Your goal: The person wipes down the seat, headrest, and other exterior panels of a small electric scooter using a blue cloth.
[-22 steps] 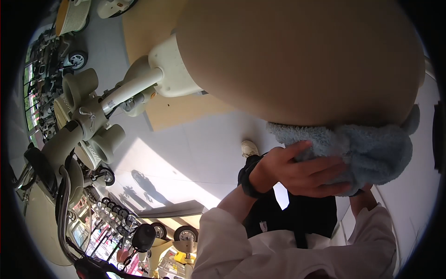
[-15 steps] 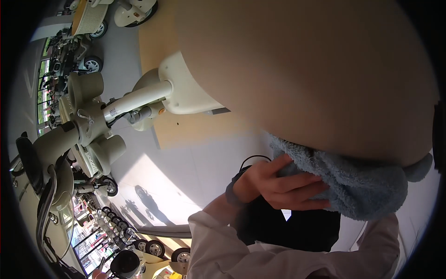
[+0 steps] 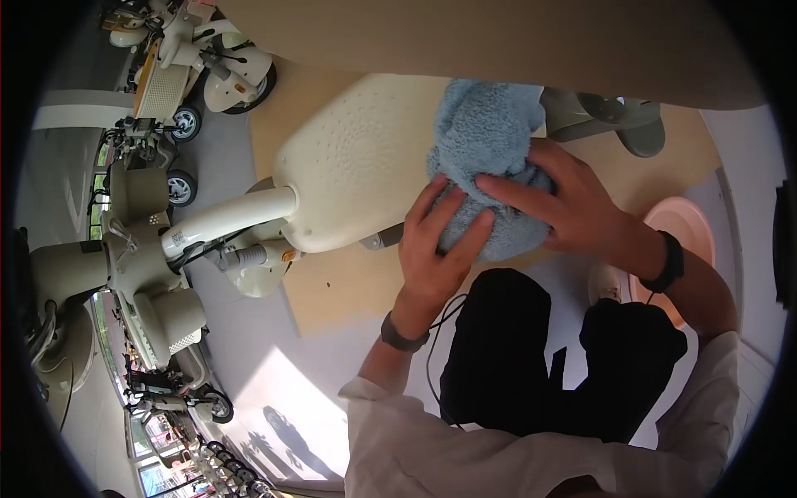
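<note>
A bunched grey-blue fluffy towel is gripped between my two hands, just below a broad tan surface that fills the top of the view. My left hand presses into its lower left side, fingers bent over the folds. From the right, my right hand closes on the cloth with thumb and fingers. Behind the towel lies the cream footboard of a scooter, its right end covered by the cloth. I cannot tell whether the towel touches the footboard.
A white steering column runs left from the footboard. To the right, a pink basin stands on the floor near a shoe. A tan mat lies under the scooter. More scooters stand at left.
The tan surface fills less of the view, exposing the footboard and basin. The towel now appears farther left and up, more bunched. My right hand, hidden before, shows gripping it.
</note>
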Demonstrator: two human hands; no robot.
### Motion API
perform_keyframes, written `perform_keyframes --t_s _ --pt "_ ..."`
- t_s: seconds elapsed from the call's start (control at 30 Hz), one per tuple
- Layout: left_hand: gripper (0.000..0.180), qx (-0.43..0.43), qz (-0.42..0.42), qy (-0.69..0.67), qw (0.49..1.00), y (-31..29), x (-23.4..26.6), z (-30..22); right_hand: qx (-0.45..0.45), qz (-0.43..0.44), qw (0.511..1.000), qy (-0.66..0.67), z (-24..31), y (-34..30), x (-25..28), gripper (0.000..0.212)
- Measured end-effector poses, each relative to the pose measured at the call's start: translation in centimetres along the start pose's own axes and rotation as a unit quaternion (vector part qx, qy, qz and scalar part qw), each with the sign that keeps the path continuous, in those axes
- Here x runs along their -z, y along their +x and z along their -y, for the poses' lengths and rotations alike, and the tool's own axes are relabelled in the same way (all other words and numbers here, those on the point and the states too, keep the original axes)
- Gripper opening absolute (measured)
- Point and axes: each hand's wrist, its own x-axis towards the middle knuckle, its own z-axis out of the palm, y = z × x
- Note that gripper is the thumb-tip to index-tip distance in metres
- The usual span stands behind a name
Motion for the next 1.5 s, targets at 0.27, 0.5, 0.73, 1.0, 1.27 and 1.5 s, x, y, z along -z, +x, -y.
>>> perform_keyframes --t_s 0.27,0.5,0.73,1.0,1.27,1.5 --pt "0.065 0.172 0.037 0.07 0.982 -4.3 1.3 4.5 -0.061 0.074 0.995 -0.03 -0.7 4.7 -9.3 0.083" --pt "0.059 0.339 0.062 0.101 0.933 -8.7 1.9 9.1 -0.1 0.06 0.991 -0.071 0.1 5.6 -19.0 0.074" --pt "0.059 0.233 0.148 0.08 0.958 -1.8 -4.1 11.2 -0.136 -0.012 0.977 -0.163 -6.3 4.5 -15.1 0.06" --pt "0.057 0.251 0.144 0.058 0.955 -1.3 -3.9 11.5 -0.174 -0.01 0.964 -0.199 -7.5 6.7 -15.7 0.067" --pt "0.054 0.35 0.151 0.18 0.907 -7.7 5.8 15.4 -0.095 0.06 0.991 -0.077 -0.5 11.7 -25.2 0.07" --pt "0.053 0.373 0.133 0.179 0.901 -8.2 6.7 16.9 -0.061 0.064 0.995 -0.048 -0.7 13.8 -27.2 0.06"
